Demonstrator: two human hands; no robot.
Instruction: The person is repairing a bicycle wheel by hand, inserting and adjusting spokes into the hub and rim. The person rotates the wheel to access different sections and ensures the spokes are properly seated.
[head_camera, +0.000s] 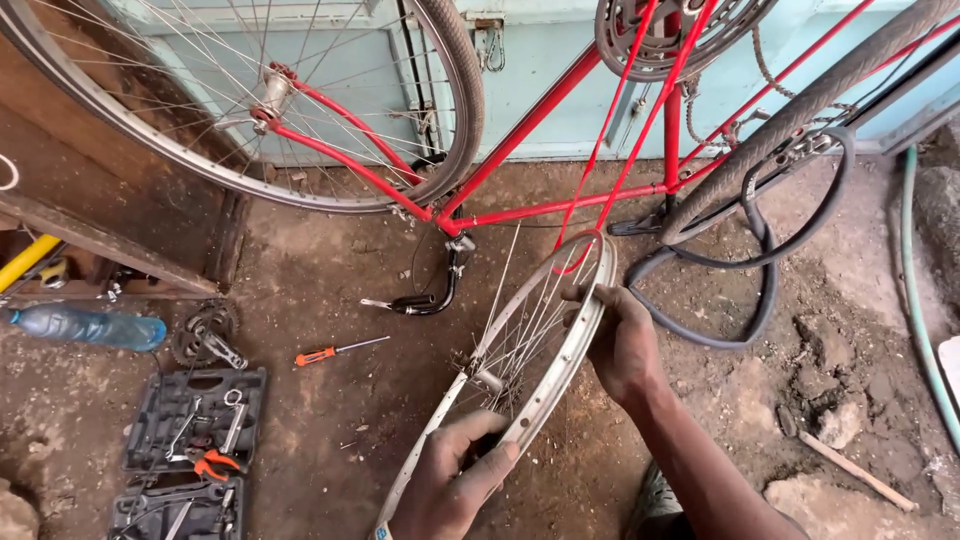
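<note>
Head view: the largest thing here is the red bike (560, 110), turned upside down with its front wheel (250, 100) up at the left and a loose black tube (745, 265) hanging off the rear wheel at the right. In front of it, over the dirt floor (330, 260), a bare silver rim (545, 345) with its spokes stands on edge, tilted, running from lower left to upper right. The risk, as I judge it, is the rim twisting or slipping, since it is held only at two points on its edge; it could knock against the bike frame just behind, bend a spoke, or pinch a finger between spokes and rim. It could also drop onto the screwdriver (338, 351) or the open tool case (195, 415) lying nearby. The right hand (620, 345) reaches forward with the arm extended, wrist bent, fingers wrapped around the upper part of the rim, grasping it firmly. The left hand (450, 485) sits low and close to the body, thumb across the lower edge of the rim, gripping it too. A plastic bottle (85, 327) lies at the far left.
</note>
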